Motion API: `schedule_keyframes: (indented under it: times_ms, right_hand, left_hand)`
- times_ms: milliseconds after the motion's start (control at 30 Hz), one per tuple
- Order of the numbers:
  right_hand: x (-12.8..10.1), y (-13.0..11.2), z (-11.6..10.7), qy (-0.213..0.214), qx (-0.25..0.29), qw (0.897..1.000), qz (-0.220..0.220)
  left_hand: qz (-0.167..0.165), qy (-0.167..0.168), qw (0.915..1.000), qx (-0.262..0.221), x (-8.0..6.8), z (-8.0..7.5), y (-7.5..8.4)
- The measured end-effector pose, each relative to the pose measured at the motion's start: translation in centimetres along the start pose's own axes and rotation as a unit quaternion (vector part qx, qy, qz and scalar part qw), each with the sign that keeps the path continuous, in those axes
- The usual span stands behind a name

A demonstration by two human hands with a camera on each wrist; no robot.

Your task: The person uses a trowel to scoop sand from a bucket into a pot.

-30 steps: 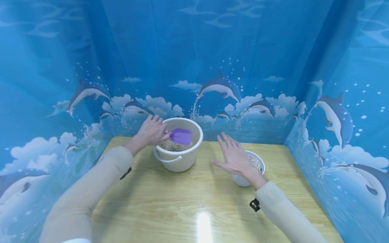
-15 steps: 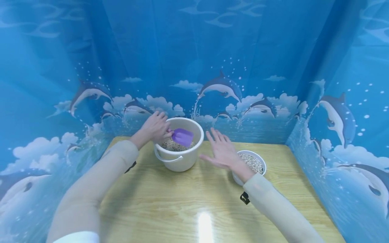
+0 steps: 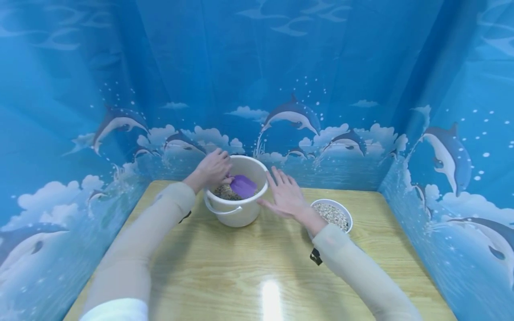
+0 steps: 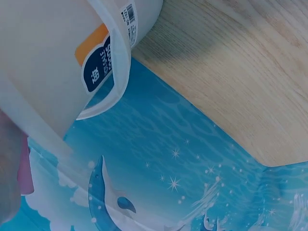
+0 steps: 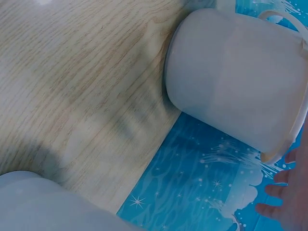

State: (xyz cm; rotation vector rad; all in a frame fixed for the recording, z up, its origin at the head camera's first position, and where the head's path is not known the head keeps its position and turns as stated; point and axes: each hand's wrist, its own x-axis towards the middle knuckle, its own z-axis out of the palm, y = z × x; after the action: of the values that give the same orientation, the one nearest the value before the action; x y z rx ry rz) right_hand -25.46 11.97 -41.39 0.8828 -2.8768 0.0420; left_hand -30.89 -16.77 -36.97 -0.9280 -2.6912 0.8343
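At the back of the table, close to the dolphin curtain, I see a white bucket with grain in it and its handle hanging down the front. My left hand reaches over the bucket's left rim, fingers curled round the handle of a purple scoop; the scoop's blade sits low inside the bucket, tilted down onto the grain. From the left wrist view I get only the bucket's outer wall with a blue and orange label and a sliver of the hand at the frame's edge, so the grip itself reads from the head view alone.

My right hand is spread flat, fingers straight and apart, holding nothing. Its thumb lies at the bucket's right rim, touching or all but touching; I cannot tell which. The right wrist view shows the bucket side-on with those fingertips just beyond the rim.

To the right of the bucket, partly behind my right forearm, stands a small white bowl heaped with pale grain. Bowl and bucket stand apart, with bare wood between them. Both my arms wear beige sleeves.
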Motion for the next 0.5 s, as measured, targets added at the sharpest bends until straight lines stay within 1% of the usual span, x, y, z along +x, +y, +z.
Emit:
schedule_keyframes:
  times_ms: [267,367,500]
  right_hand:
    - [0.6,-0.2,0.5,0.004,0.0,1.0,0.001]
    - [0.7,-0.3,0.7,0.0,-0.002,1.0,0.002]
    - [0.8,-0.4,0.7,-0.006,-0.006,1.0,0.0]
  left_hand:
    - [0.009,-0.027,0.9988,0.04,1.1,0.5,0.9]
    - [0.015,-0.038,0.9979,0.05,1.3,0.7,1.1]
    - [0.025,-0.045,0.9968,0.061,1.4,1.0,1.3]
